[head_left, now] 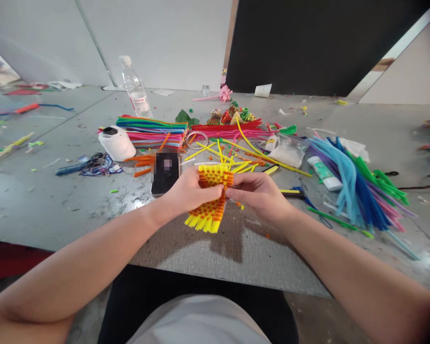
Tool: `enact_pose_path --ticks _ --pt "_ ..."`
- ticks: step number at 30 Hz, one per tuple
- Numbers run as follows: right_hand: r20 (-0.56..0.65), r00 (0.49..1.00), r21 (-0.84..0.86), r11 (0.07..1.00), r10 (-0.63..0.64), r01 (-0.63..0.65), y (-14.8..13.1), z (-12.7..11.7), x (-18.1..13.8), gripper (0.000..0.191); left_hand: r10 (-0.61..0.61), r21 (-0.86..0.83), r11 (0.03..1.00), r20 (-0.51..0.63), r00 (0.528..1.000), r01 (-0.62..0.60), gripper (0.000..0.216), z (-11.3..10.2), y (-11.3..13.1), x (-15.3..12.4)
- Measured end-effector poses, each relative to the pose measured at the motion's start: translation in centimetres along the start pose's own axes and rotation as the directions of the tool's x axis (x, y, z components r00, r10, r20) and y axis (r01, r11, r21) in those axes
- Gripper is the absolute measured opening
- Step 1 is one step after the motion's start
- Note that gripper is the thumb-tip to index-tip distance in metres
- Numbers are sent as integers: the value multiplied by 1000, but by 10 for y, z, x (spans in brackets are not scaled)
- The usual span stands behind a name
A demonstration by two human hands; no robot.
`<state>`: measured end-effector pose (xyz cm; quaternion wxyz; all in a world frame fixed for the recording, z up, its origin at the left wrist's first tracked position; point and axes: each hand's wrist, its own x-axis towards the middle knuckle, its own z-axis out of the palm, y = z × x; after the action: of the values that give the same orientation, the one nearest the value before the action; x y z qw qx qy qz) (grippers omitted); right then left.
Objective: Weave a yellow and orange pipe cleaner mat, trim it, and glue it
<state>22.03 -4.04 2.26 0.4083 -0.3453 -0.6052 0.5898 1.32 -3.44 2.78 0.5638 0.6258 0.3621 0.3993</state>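
Note:
A woven piece of yellow and orange pipe cleaners [209,210] is held up over the near part of the table. My left hand [191,188] is closed around its left side, with the thumb lying across the front. At its right edge, my right hand [256,193] has thumb and fingertips pinched together against the weave. What sits between those right fingertips is too small to make out. Yellow ends fringe the bottom of the piece. Just beyond it lie loose cut yellow pipe cleaners [243,166]. A phone [165,174] is near my left hand.
The grey table [82,210] bears a white thread spool [116,143], a plastic bottle [134,91] and bundled coloured pipe cleaners [150,129]. To the right are a white-green tube [324,173], blue pipe cleaners [347,181] and a bag of white bits [288,150].

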Motion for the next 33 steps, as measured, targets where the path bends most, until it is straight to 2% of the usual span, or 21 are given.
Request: enact_pose_path --ticks 6,13,18,22,26,33 --pt "-52 999 28 1000 -11 13 3 2 1 19 122 81 989 71 990 -128 10 -1 0 0" --pt "-69 998 64 998 9 -4 9 2 3 20 58 -88 995 183 981 -43 18 -3 -1 -1" --pt "-132 991 72 997 -2 12 9 3 0 19 31 -146 989 126 992 -12 14 0 3 -1" --pt "-126 992 41 999 -5 10 6 0 0 16 -32 -191 980 123 992 56 16 2 4 0" --pt "-139 990 33 999 -38 43 2 -4 3 16 -41 -262 963 99 994 66 19 2 1 1" --pt "-57 998 110 994 -23 29 4 -4 3 15 -68 -368 926 48 997 80 22 3 -1 1"
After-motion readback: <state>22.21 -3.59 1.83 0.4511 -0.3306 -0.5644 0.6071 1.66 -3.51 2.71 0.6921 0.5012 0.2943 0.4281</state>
